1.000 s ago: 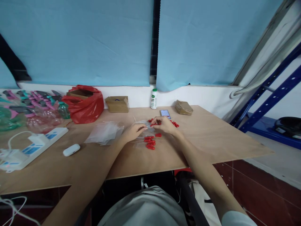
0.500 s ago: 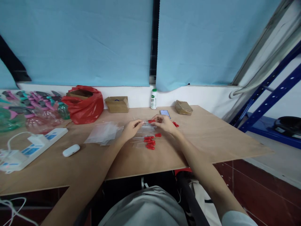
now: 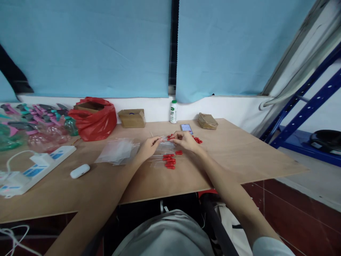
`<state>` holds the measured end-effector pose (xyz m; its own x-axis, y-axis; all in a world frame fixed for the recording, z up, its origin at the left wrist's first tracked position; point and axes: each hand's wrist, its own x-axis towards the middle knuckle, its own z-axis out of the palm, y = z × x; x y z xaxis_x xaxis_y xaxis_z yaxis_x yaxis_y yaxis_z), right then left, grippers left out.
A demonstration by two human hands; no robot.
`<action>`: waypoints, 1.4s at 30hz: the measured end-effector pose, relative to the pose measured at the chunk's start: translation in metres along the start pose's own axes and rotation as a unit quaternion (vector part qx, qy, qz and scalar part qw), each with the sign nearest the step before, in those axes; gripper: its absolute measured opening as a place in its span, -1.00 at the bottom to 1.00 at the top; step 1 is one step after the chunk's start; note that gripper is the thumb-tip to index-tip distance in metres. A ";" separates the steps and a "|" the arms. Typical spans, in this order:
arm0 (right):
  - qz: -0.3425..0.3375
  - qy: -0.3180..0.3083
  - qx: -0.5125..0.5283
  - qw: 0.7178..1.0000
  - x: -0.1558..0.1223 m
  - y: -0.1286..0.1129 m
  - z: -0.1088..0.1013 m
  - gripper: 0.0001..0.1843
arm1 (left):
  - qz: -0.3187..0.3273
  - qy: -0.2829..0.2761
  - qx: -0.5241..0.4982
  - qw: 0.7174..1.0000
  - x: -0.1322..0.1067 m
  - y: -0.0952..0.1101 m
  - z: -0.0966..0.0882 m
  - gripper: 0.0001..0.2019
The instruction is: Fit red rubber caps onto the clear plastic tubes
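Both my hands meet over a pile of clear glass droppers with red rubber bulbs (image 3: 168,160) on the wooden table (image 3: 239,156). My left hand (image 3: 149,146) pinches the clear end of one dropper. My right hand (image 3: 185,140) pinches the red bulb end of the same dropper (image 3: 165,139), held just above the pile. More loose red bulbs (image 3: 197,140) lie to the right of my right hand.
A stack of clear plastic bags (image 3: 117,151) lies left of my hands. A white case (image 3: 80,170), a power strip (image 3: 34,167), a red bag (image 3: 93,119), two cardboard boxes (image 3: 132,117), a white bottle (image 3: 173,111) and a phone (image 3: 186,128) are also there. Blue shelving (image 3: 306,106) stands right.
My hands have lifted slightly and drawn apart along the dropper; the right hand moved from the bulbs to the dropper's end. The view shifted a little.
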<state>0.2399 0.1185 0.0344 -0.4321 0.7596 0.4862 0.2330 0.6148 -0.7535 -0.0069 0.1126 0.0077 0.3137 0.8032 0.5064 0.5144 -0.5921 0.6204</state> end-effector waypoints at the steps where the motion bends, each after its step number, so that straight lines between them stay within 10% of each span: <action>1: 0.003 0.001 -0.007 1.000 0.000 0.001 0.000 -0.63 | -0.003 0.001 0.004 1.000 0.000 -0.001 0.001 -0.58; 11: 0.028 -0.133 -0.046 0.990 0.001 0.009 -0.008 -0.75 | 0.018 -0.069 0.035 0.997 -0.004 0.012 -0.002 -0.63; 22: 0.053 -0.237 -0.073 0.967 -0.001 0.022 -0.013 -0.77 | 0.063 -0.145 0.100 0.982 0.001 -0.020 -0.004 -0.83; 34: 0.030 -0.217 -0.110 0.969 -0.001 0.016 -0.014 -0.64 | 0.052 -0.167 0.099 0.980 0.003 -0.021 -0.005 -0.88; 42: 0.030 -0.027 -0.272 0.961 0.003 0.021 -0.019 -0.59 | 0.052 -0.191 0.087 0.976 0.004 -0.020 -0.012 -0.86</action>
<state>0.2598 0.1375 0.0284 -0.4447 0.7940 0.4144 0.6743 0.6013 -0.4286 -0.0253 0.1263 0.0046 0.6284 0.7257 0.2803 0.5821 -0.6776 0.4494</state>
